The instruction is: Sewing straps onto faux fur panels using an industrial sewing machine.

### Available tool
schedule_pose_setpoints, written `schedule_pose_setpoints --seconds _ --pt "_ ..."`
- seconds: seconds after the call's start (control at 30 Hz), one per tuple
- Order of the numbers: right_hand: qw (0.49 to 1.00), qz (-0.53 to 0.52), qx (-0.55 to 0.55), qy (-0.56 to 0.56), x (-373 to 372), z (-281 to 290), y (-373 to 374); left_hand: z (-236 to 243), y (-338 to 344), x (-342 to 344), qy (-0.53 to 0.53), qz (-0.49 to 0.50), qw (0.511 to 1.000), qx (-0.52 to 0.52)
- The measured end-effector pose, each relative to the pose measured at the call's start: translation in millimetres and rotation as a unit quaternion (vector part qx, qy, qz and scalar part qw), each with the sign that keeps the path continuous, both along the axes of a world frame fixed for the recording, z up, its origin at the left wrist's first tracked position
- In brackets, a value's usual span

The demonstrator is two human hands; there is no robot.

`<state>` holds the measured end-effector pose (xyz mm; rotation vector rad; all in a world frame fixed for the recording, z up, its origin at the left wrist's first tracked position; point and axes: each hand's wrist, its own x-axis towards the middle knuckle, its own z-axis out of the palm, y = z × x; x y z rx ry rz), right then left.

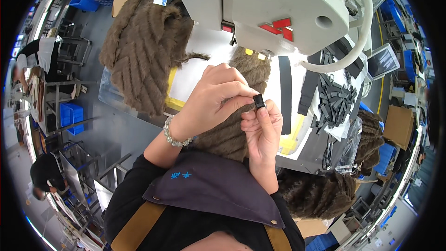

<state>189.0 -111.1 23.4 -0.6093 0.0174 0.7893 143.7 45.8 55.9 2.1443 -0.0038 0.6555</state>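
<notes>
Between my hands is a small folded piece of black strap (259, 101), pinched at the fingertips. My left hand (218, 94), with a beaded bracelet on its wrist, grips the strap's upper left edge with thumb and finger. From below, my right hand (263, 128) holds the other end under its thumb, the remaining fingers curled. Beneath both hands lies a strip of brown fur (223, 138), which runs up under the sewing machine head (283, 14). Whether the fur touches the strap is hidden.
A large brown fur piece (139, 51) covers the table's left side. On the right lie a heap of black strap pieces (335, 102) and long black strips (285, 93). More fur (320, 195) hangs at the lower right. A tablet (383, 61) stands beyond. Other people work far left.
</notes>
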Motion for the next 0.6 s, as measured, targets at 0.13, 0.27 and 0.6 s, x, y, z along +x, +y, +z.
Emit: schedule_pose_setpoints --seconds 0.13,0.27,0.6 --pt "0.999 0.006 -0.007 -0.046 -3 1 -1 -1 -2 -5 -0.001 0.005 1.0 0.001" --pt "0.99 -0.008 -0.052 -0.13 -8 -3 1 -4 -8 -8 0.0 0.011 1.0 -0.005" --pt "0.982 0.005 -0.087 -0.167 -19 -26 -3 -32 -18 -19 -0.009 0.081 0.987 0.139"
